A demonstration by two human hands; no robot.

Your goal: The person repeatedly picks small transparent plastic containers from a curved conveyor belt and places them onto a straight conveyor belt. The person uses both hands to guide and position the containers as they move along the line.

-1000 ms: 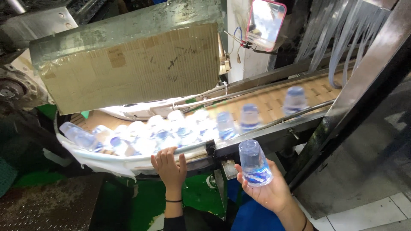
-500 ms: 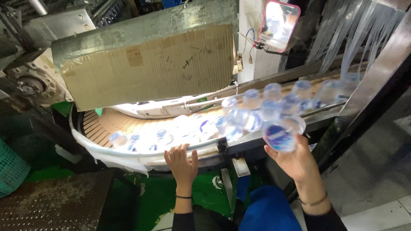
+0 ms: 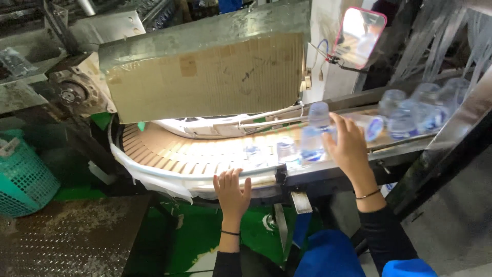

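Clear plastic bottle (image 3: 313, 134) upright on conveyor (image 3: 169, 154), near its front rail, right of centre. Right hand (image 3: 348, 143) wrapped around bottle's right side, fingers closed on it. Left hand (image 3: 231, 191) flat on front rail, fingers spread, holding nothing. Judgement: grip mid-body, keep base flat on slats, avoid knocking neighbours. Bottles (image 3: 415, 110) cluster at right end; contents look clear, fill level unreadable. Teal basket (image 3: 23, 177) on floor left; contents hidden.

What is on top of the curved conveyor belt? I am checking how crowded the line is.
On the conveyor belt stand a few clear bottles; the right hand grips one bottle. More cluster at the far right. The cardboard-faced cover hides the belt's rear.
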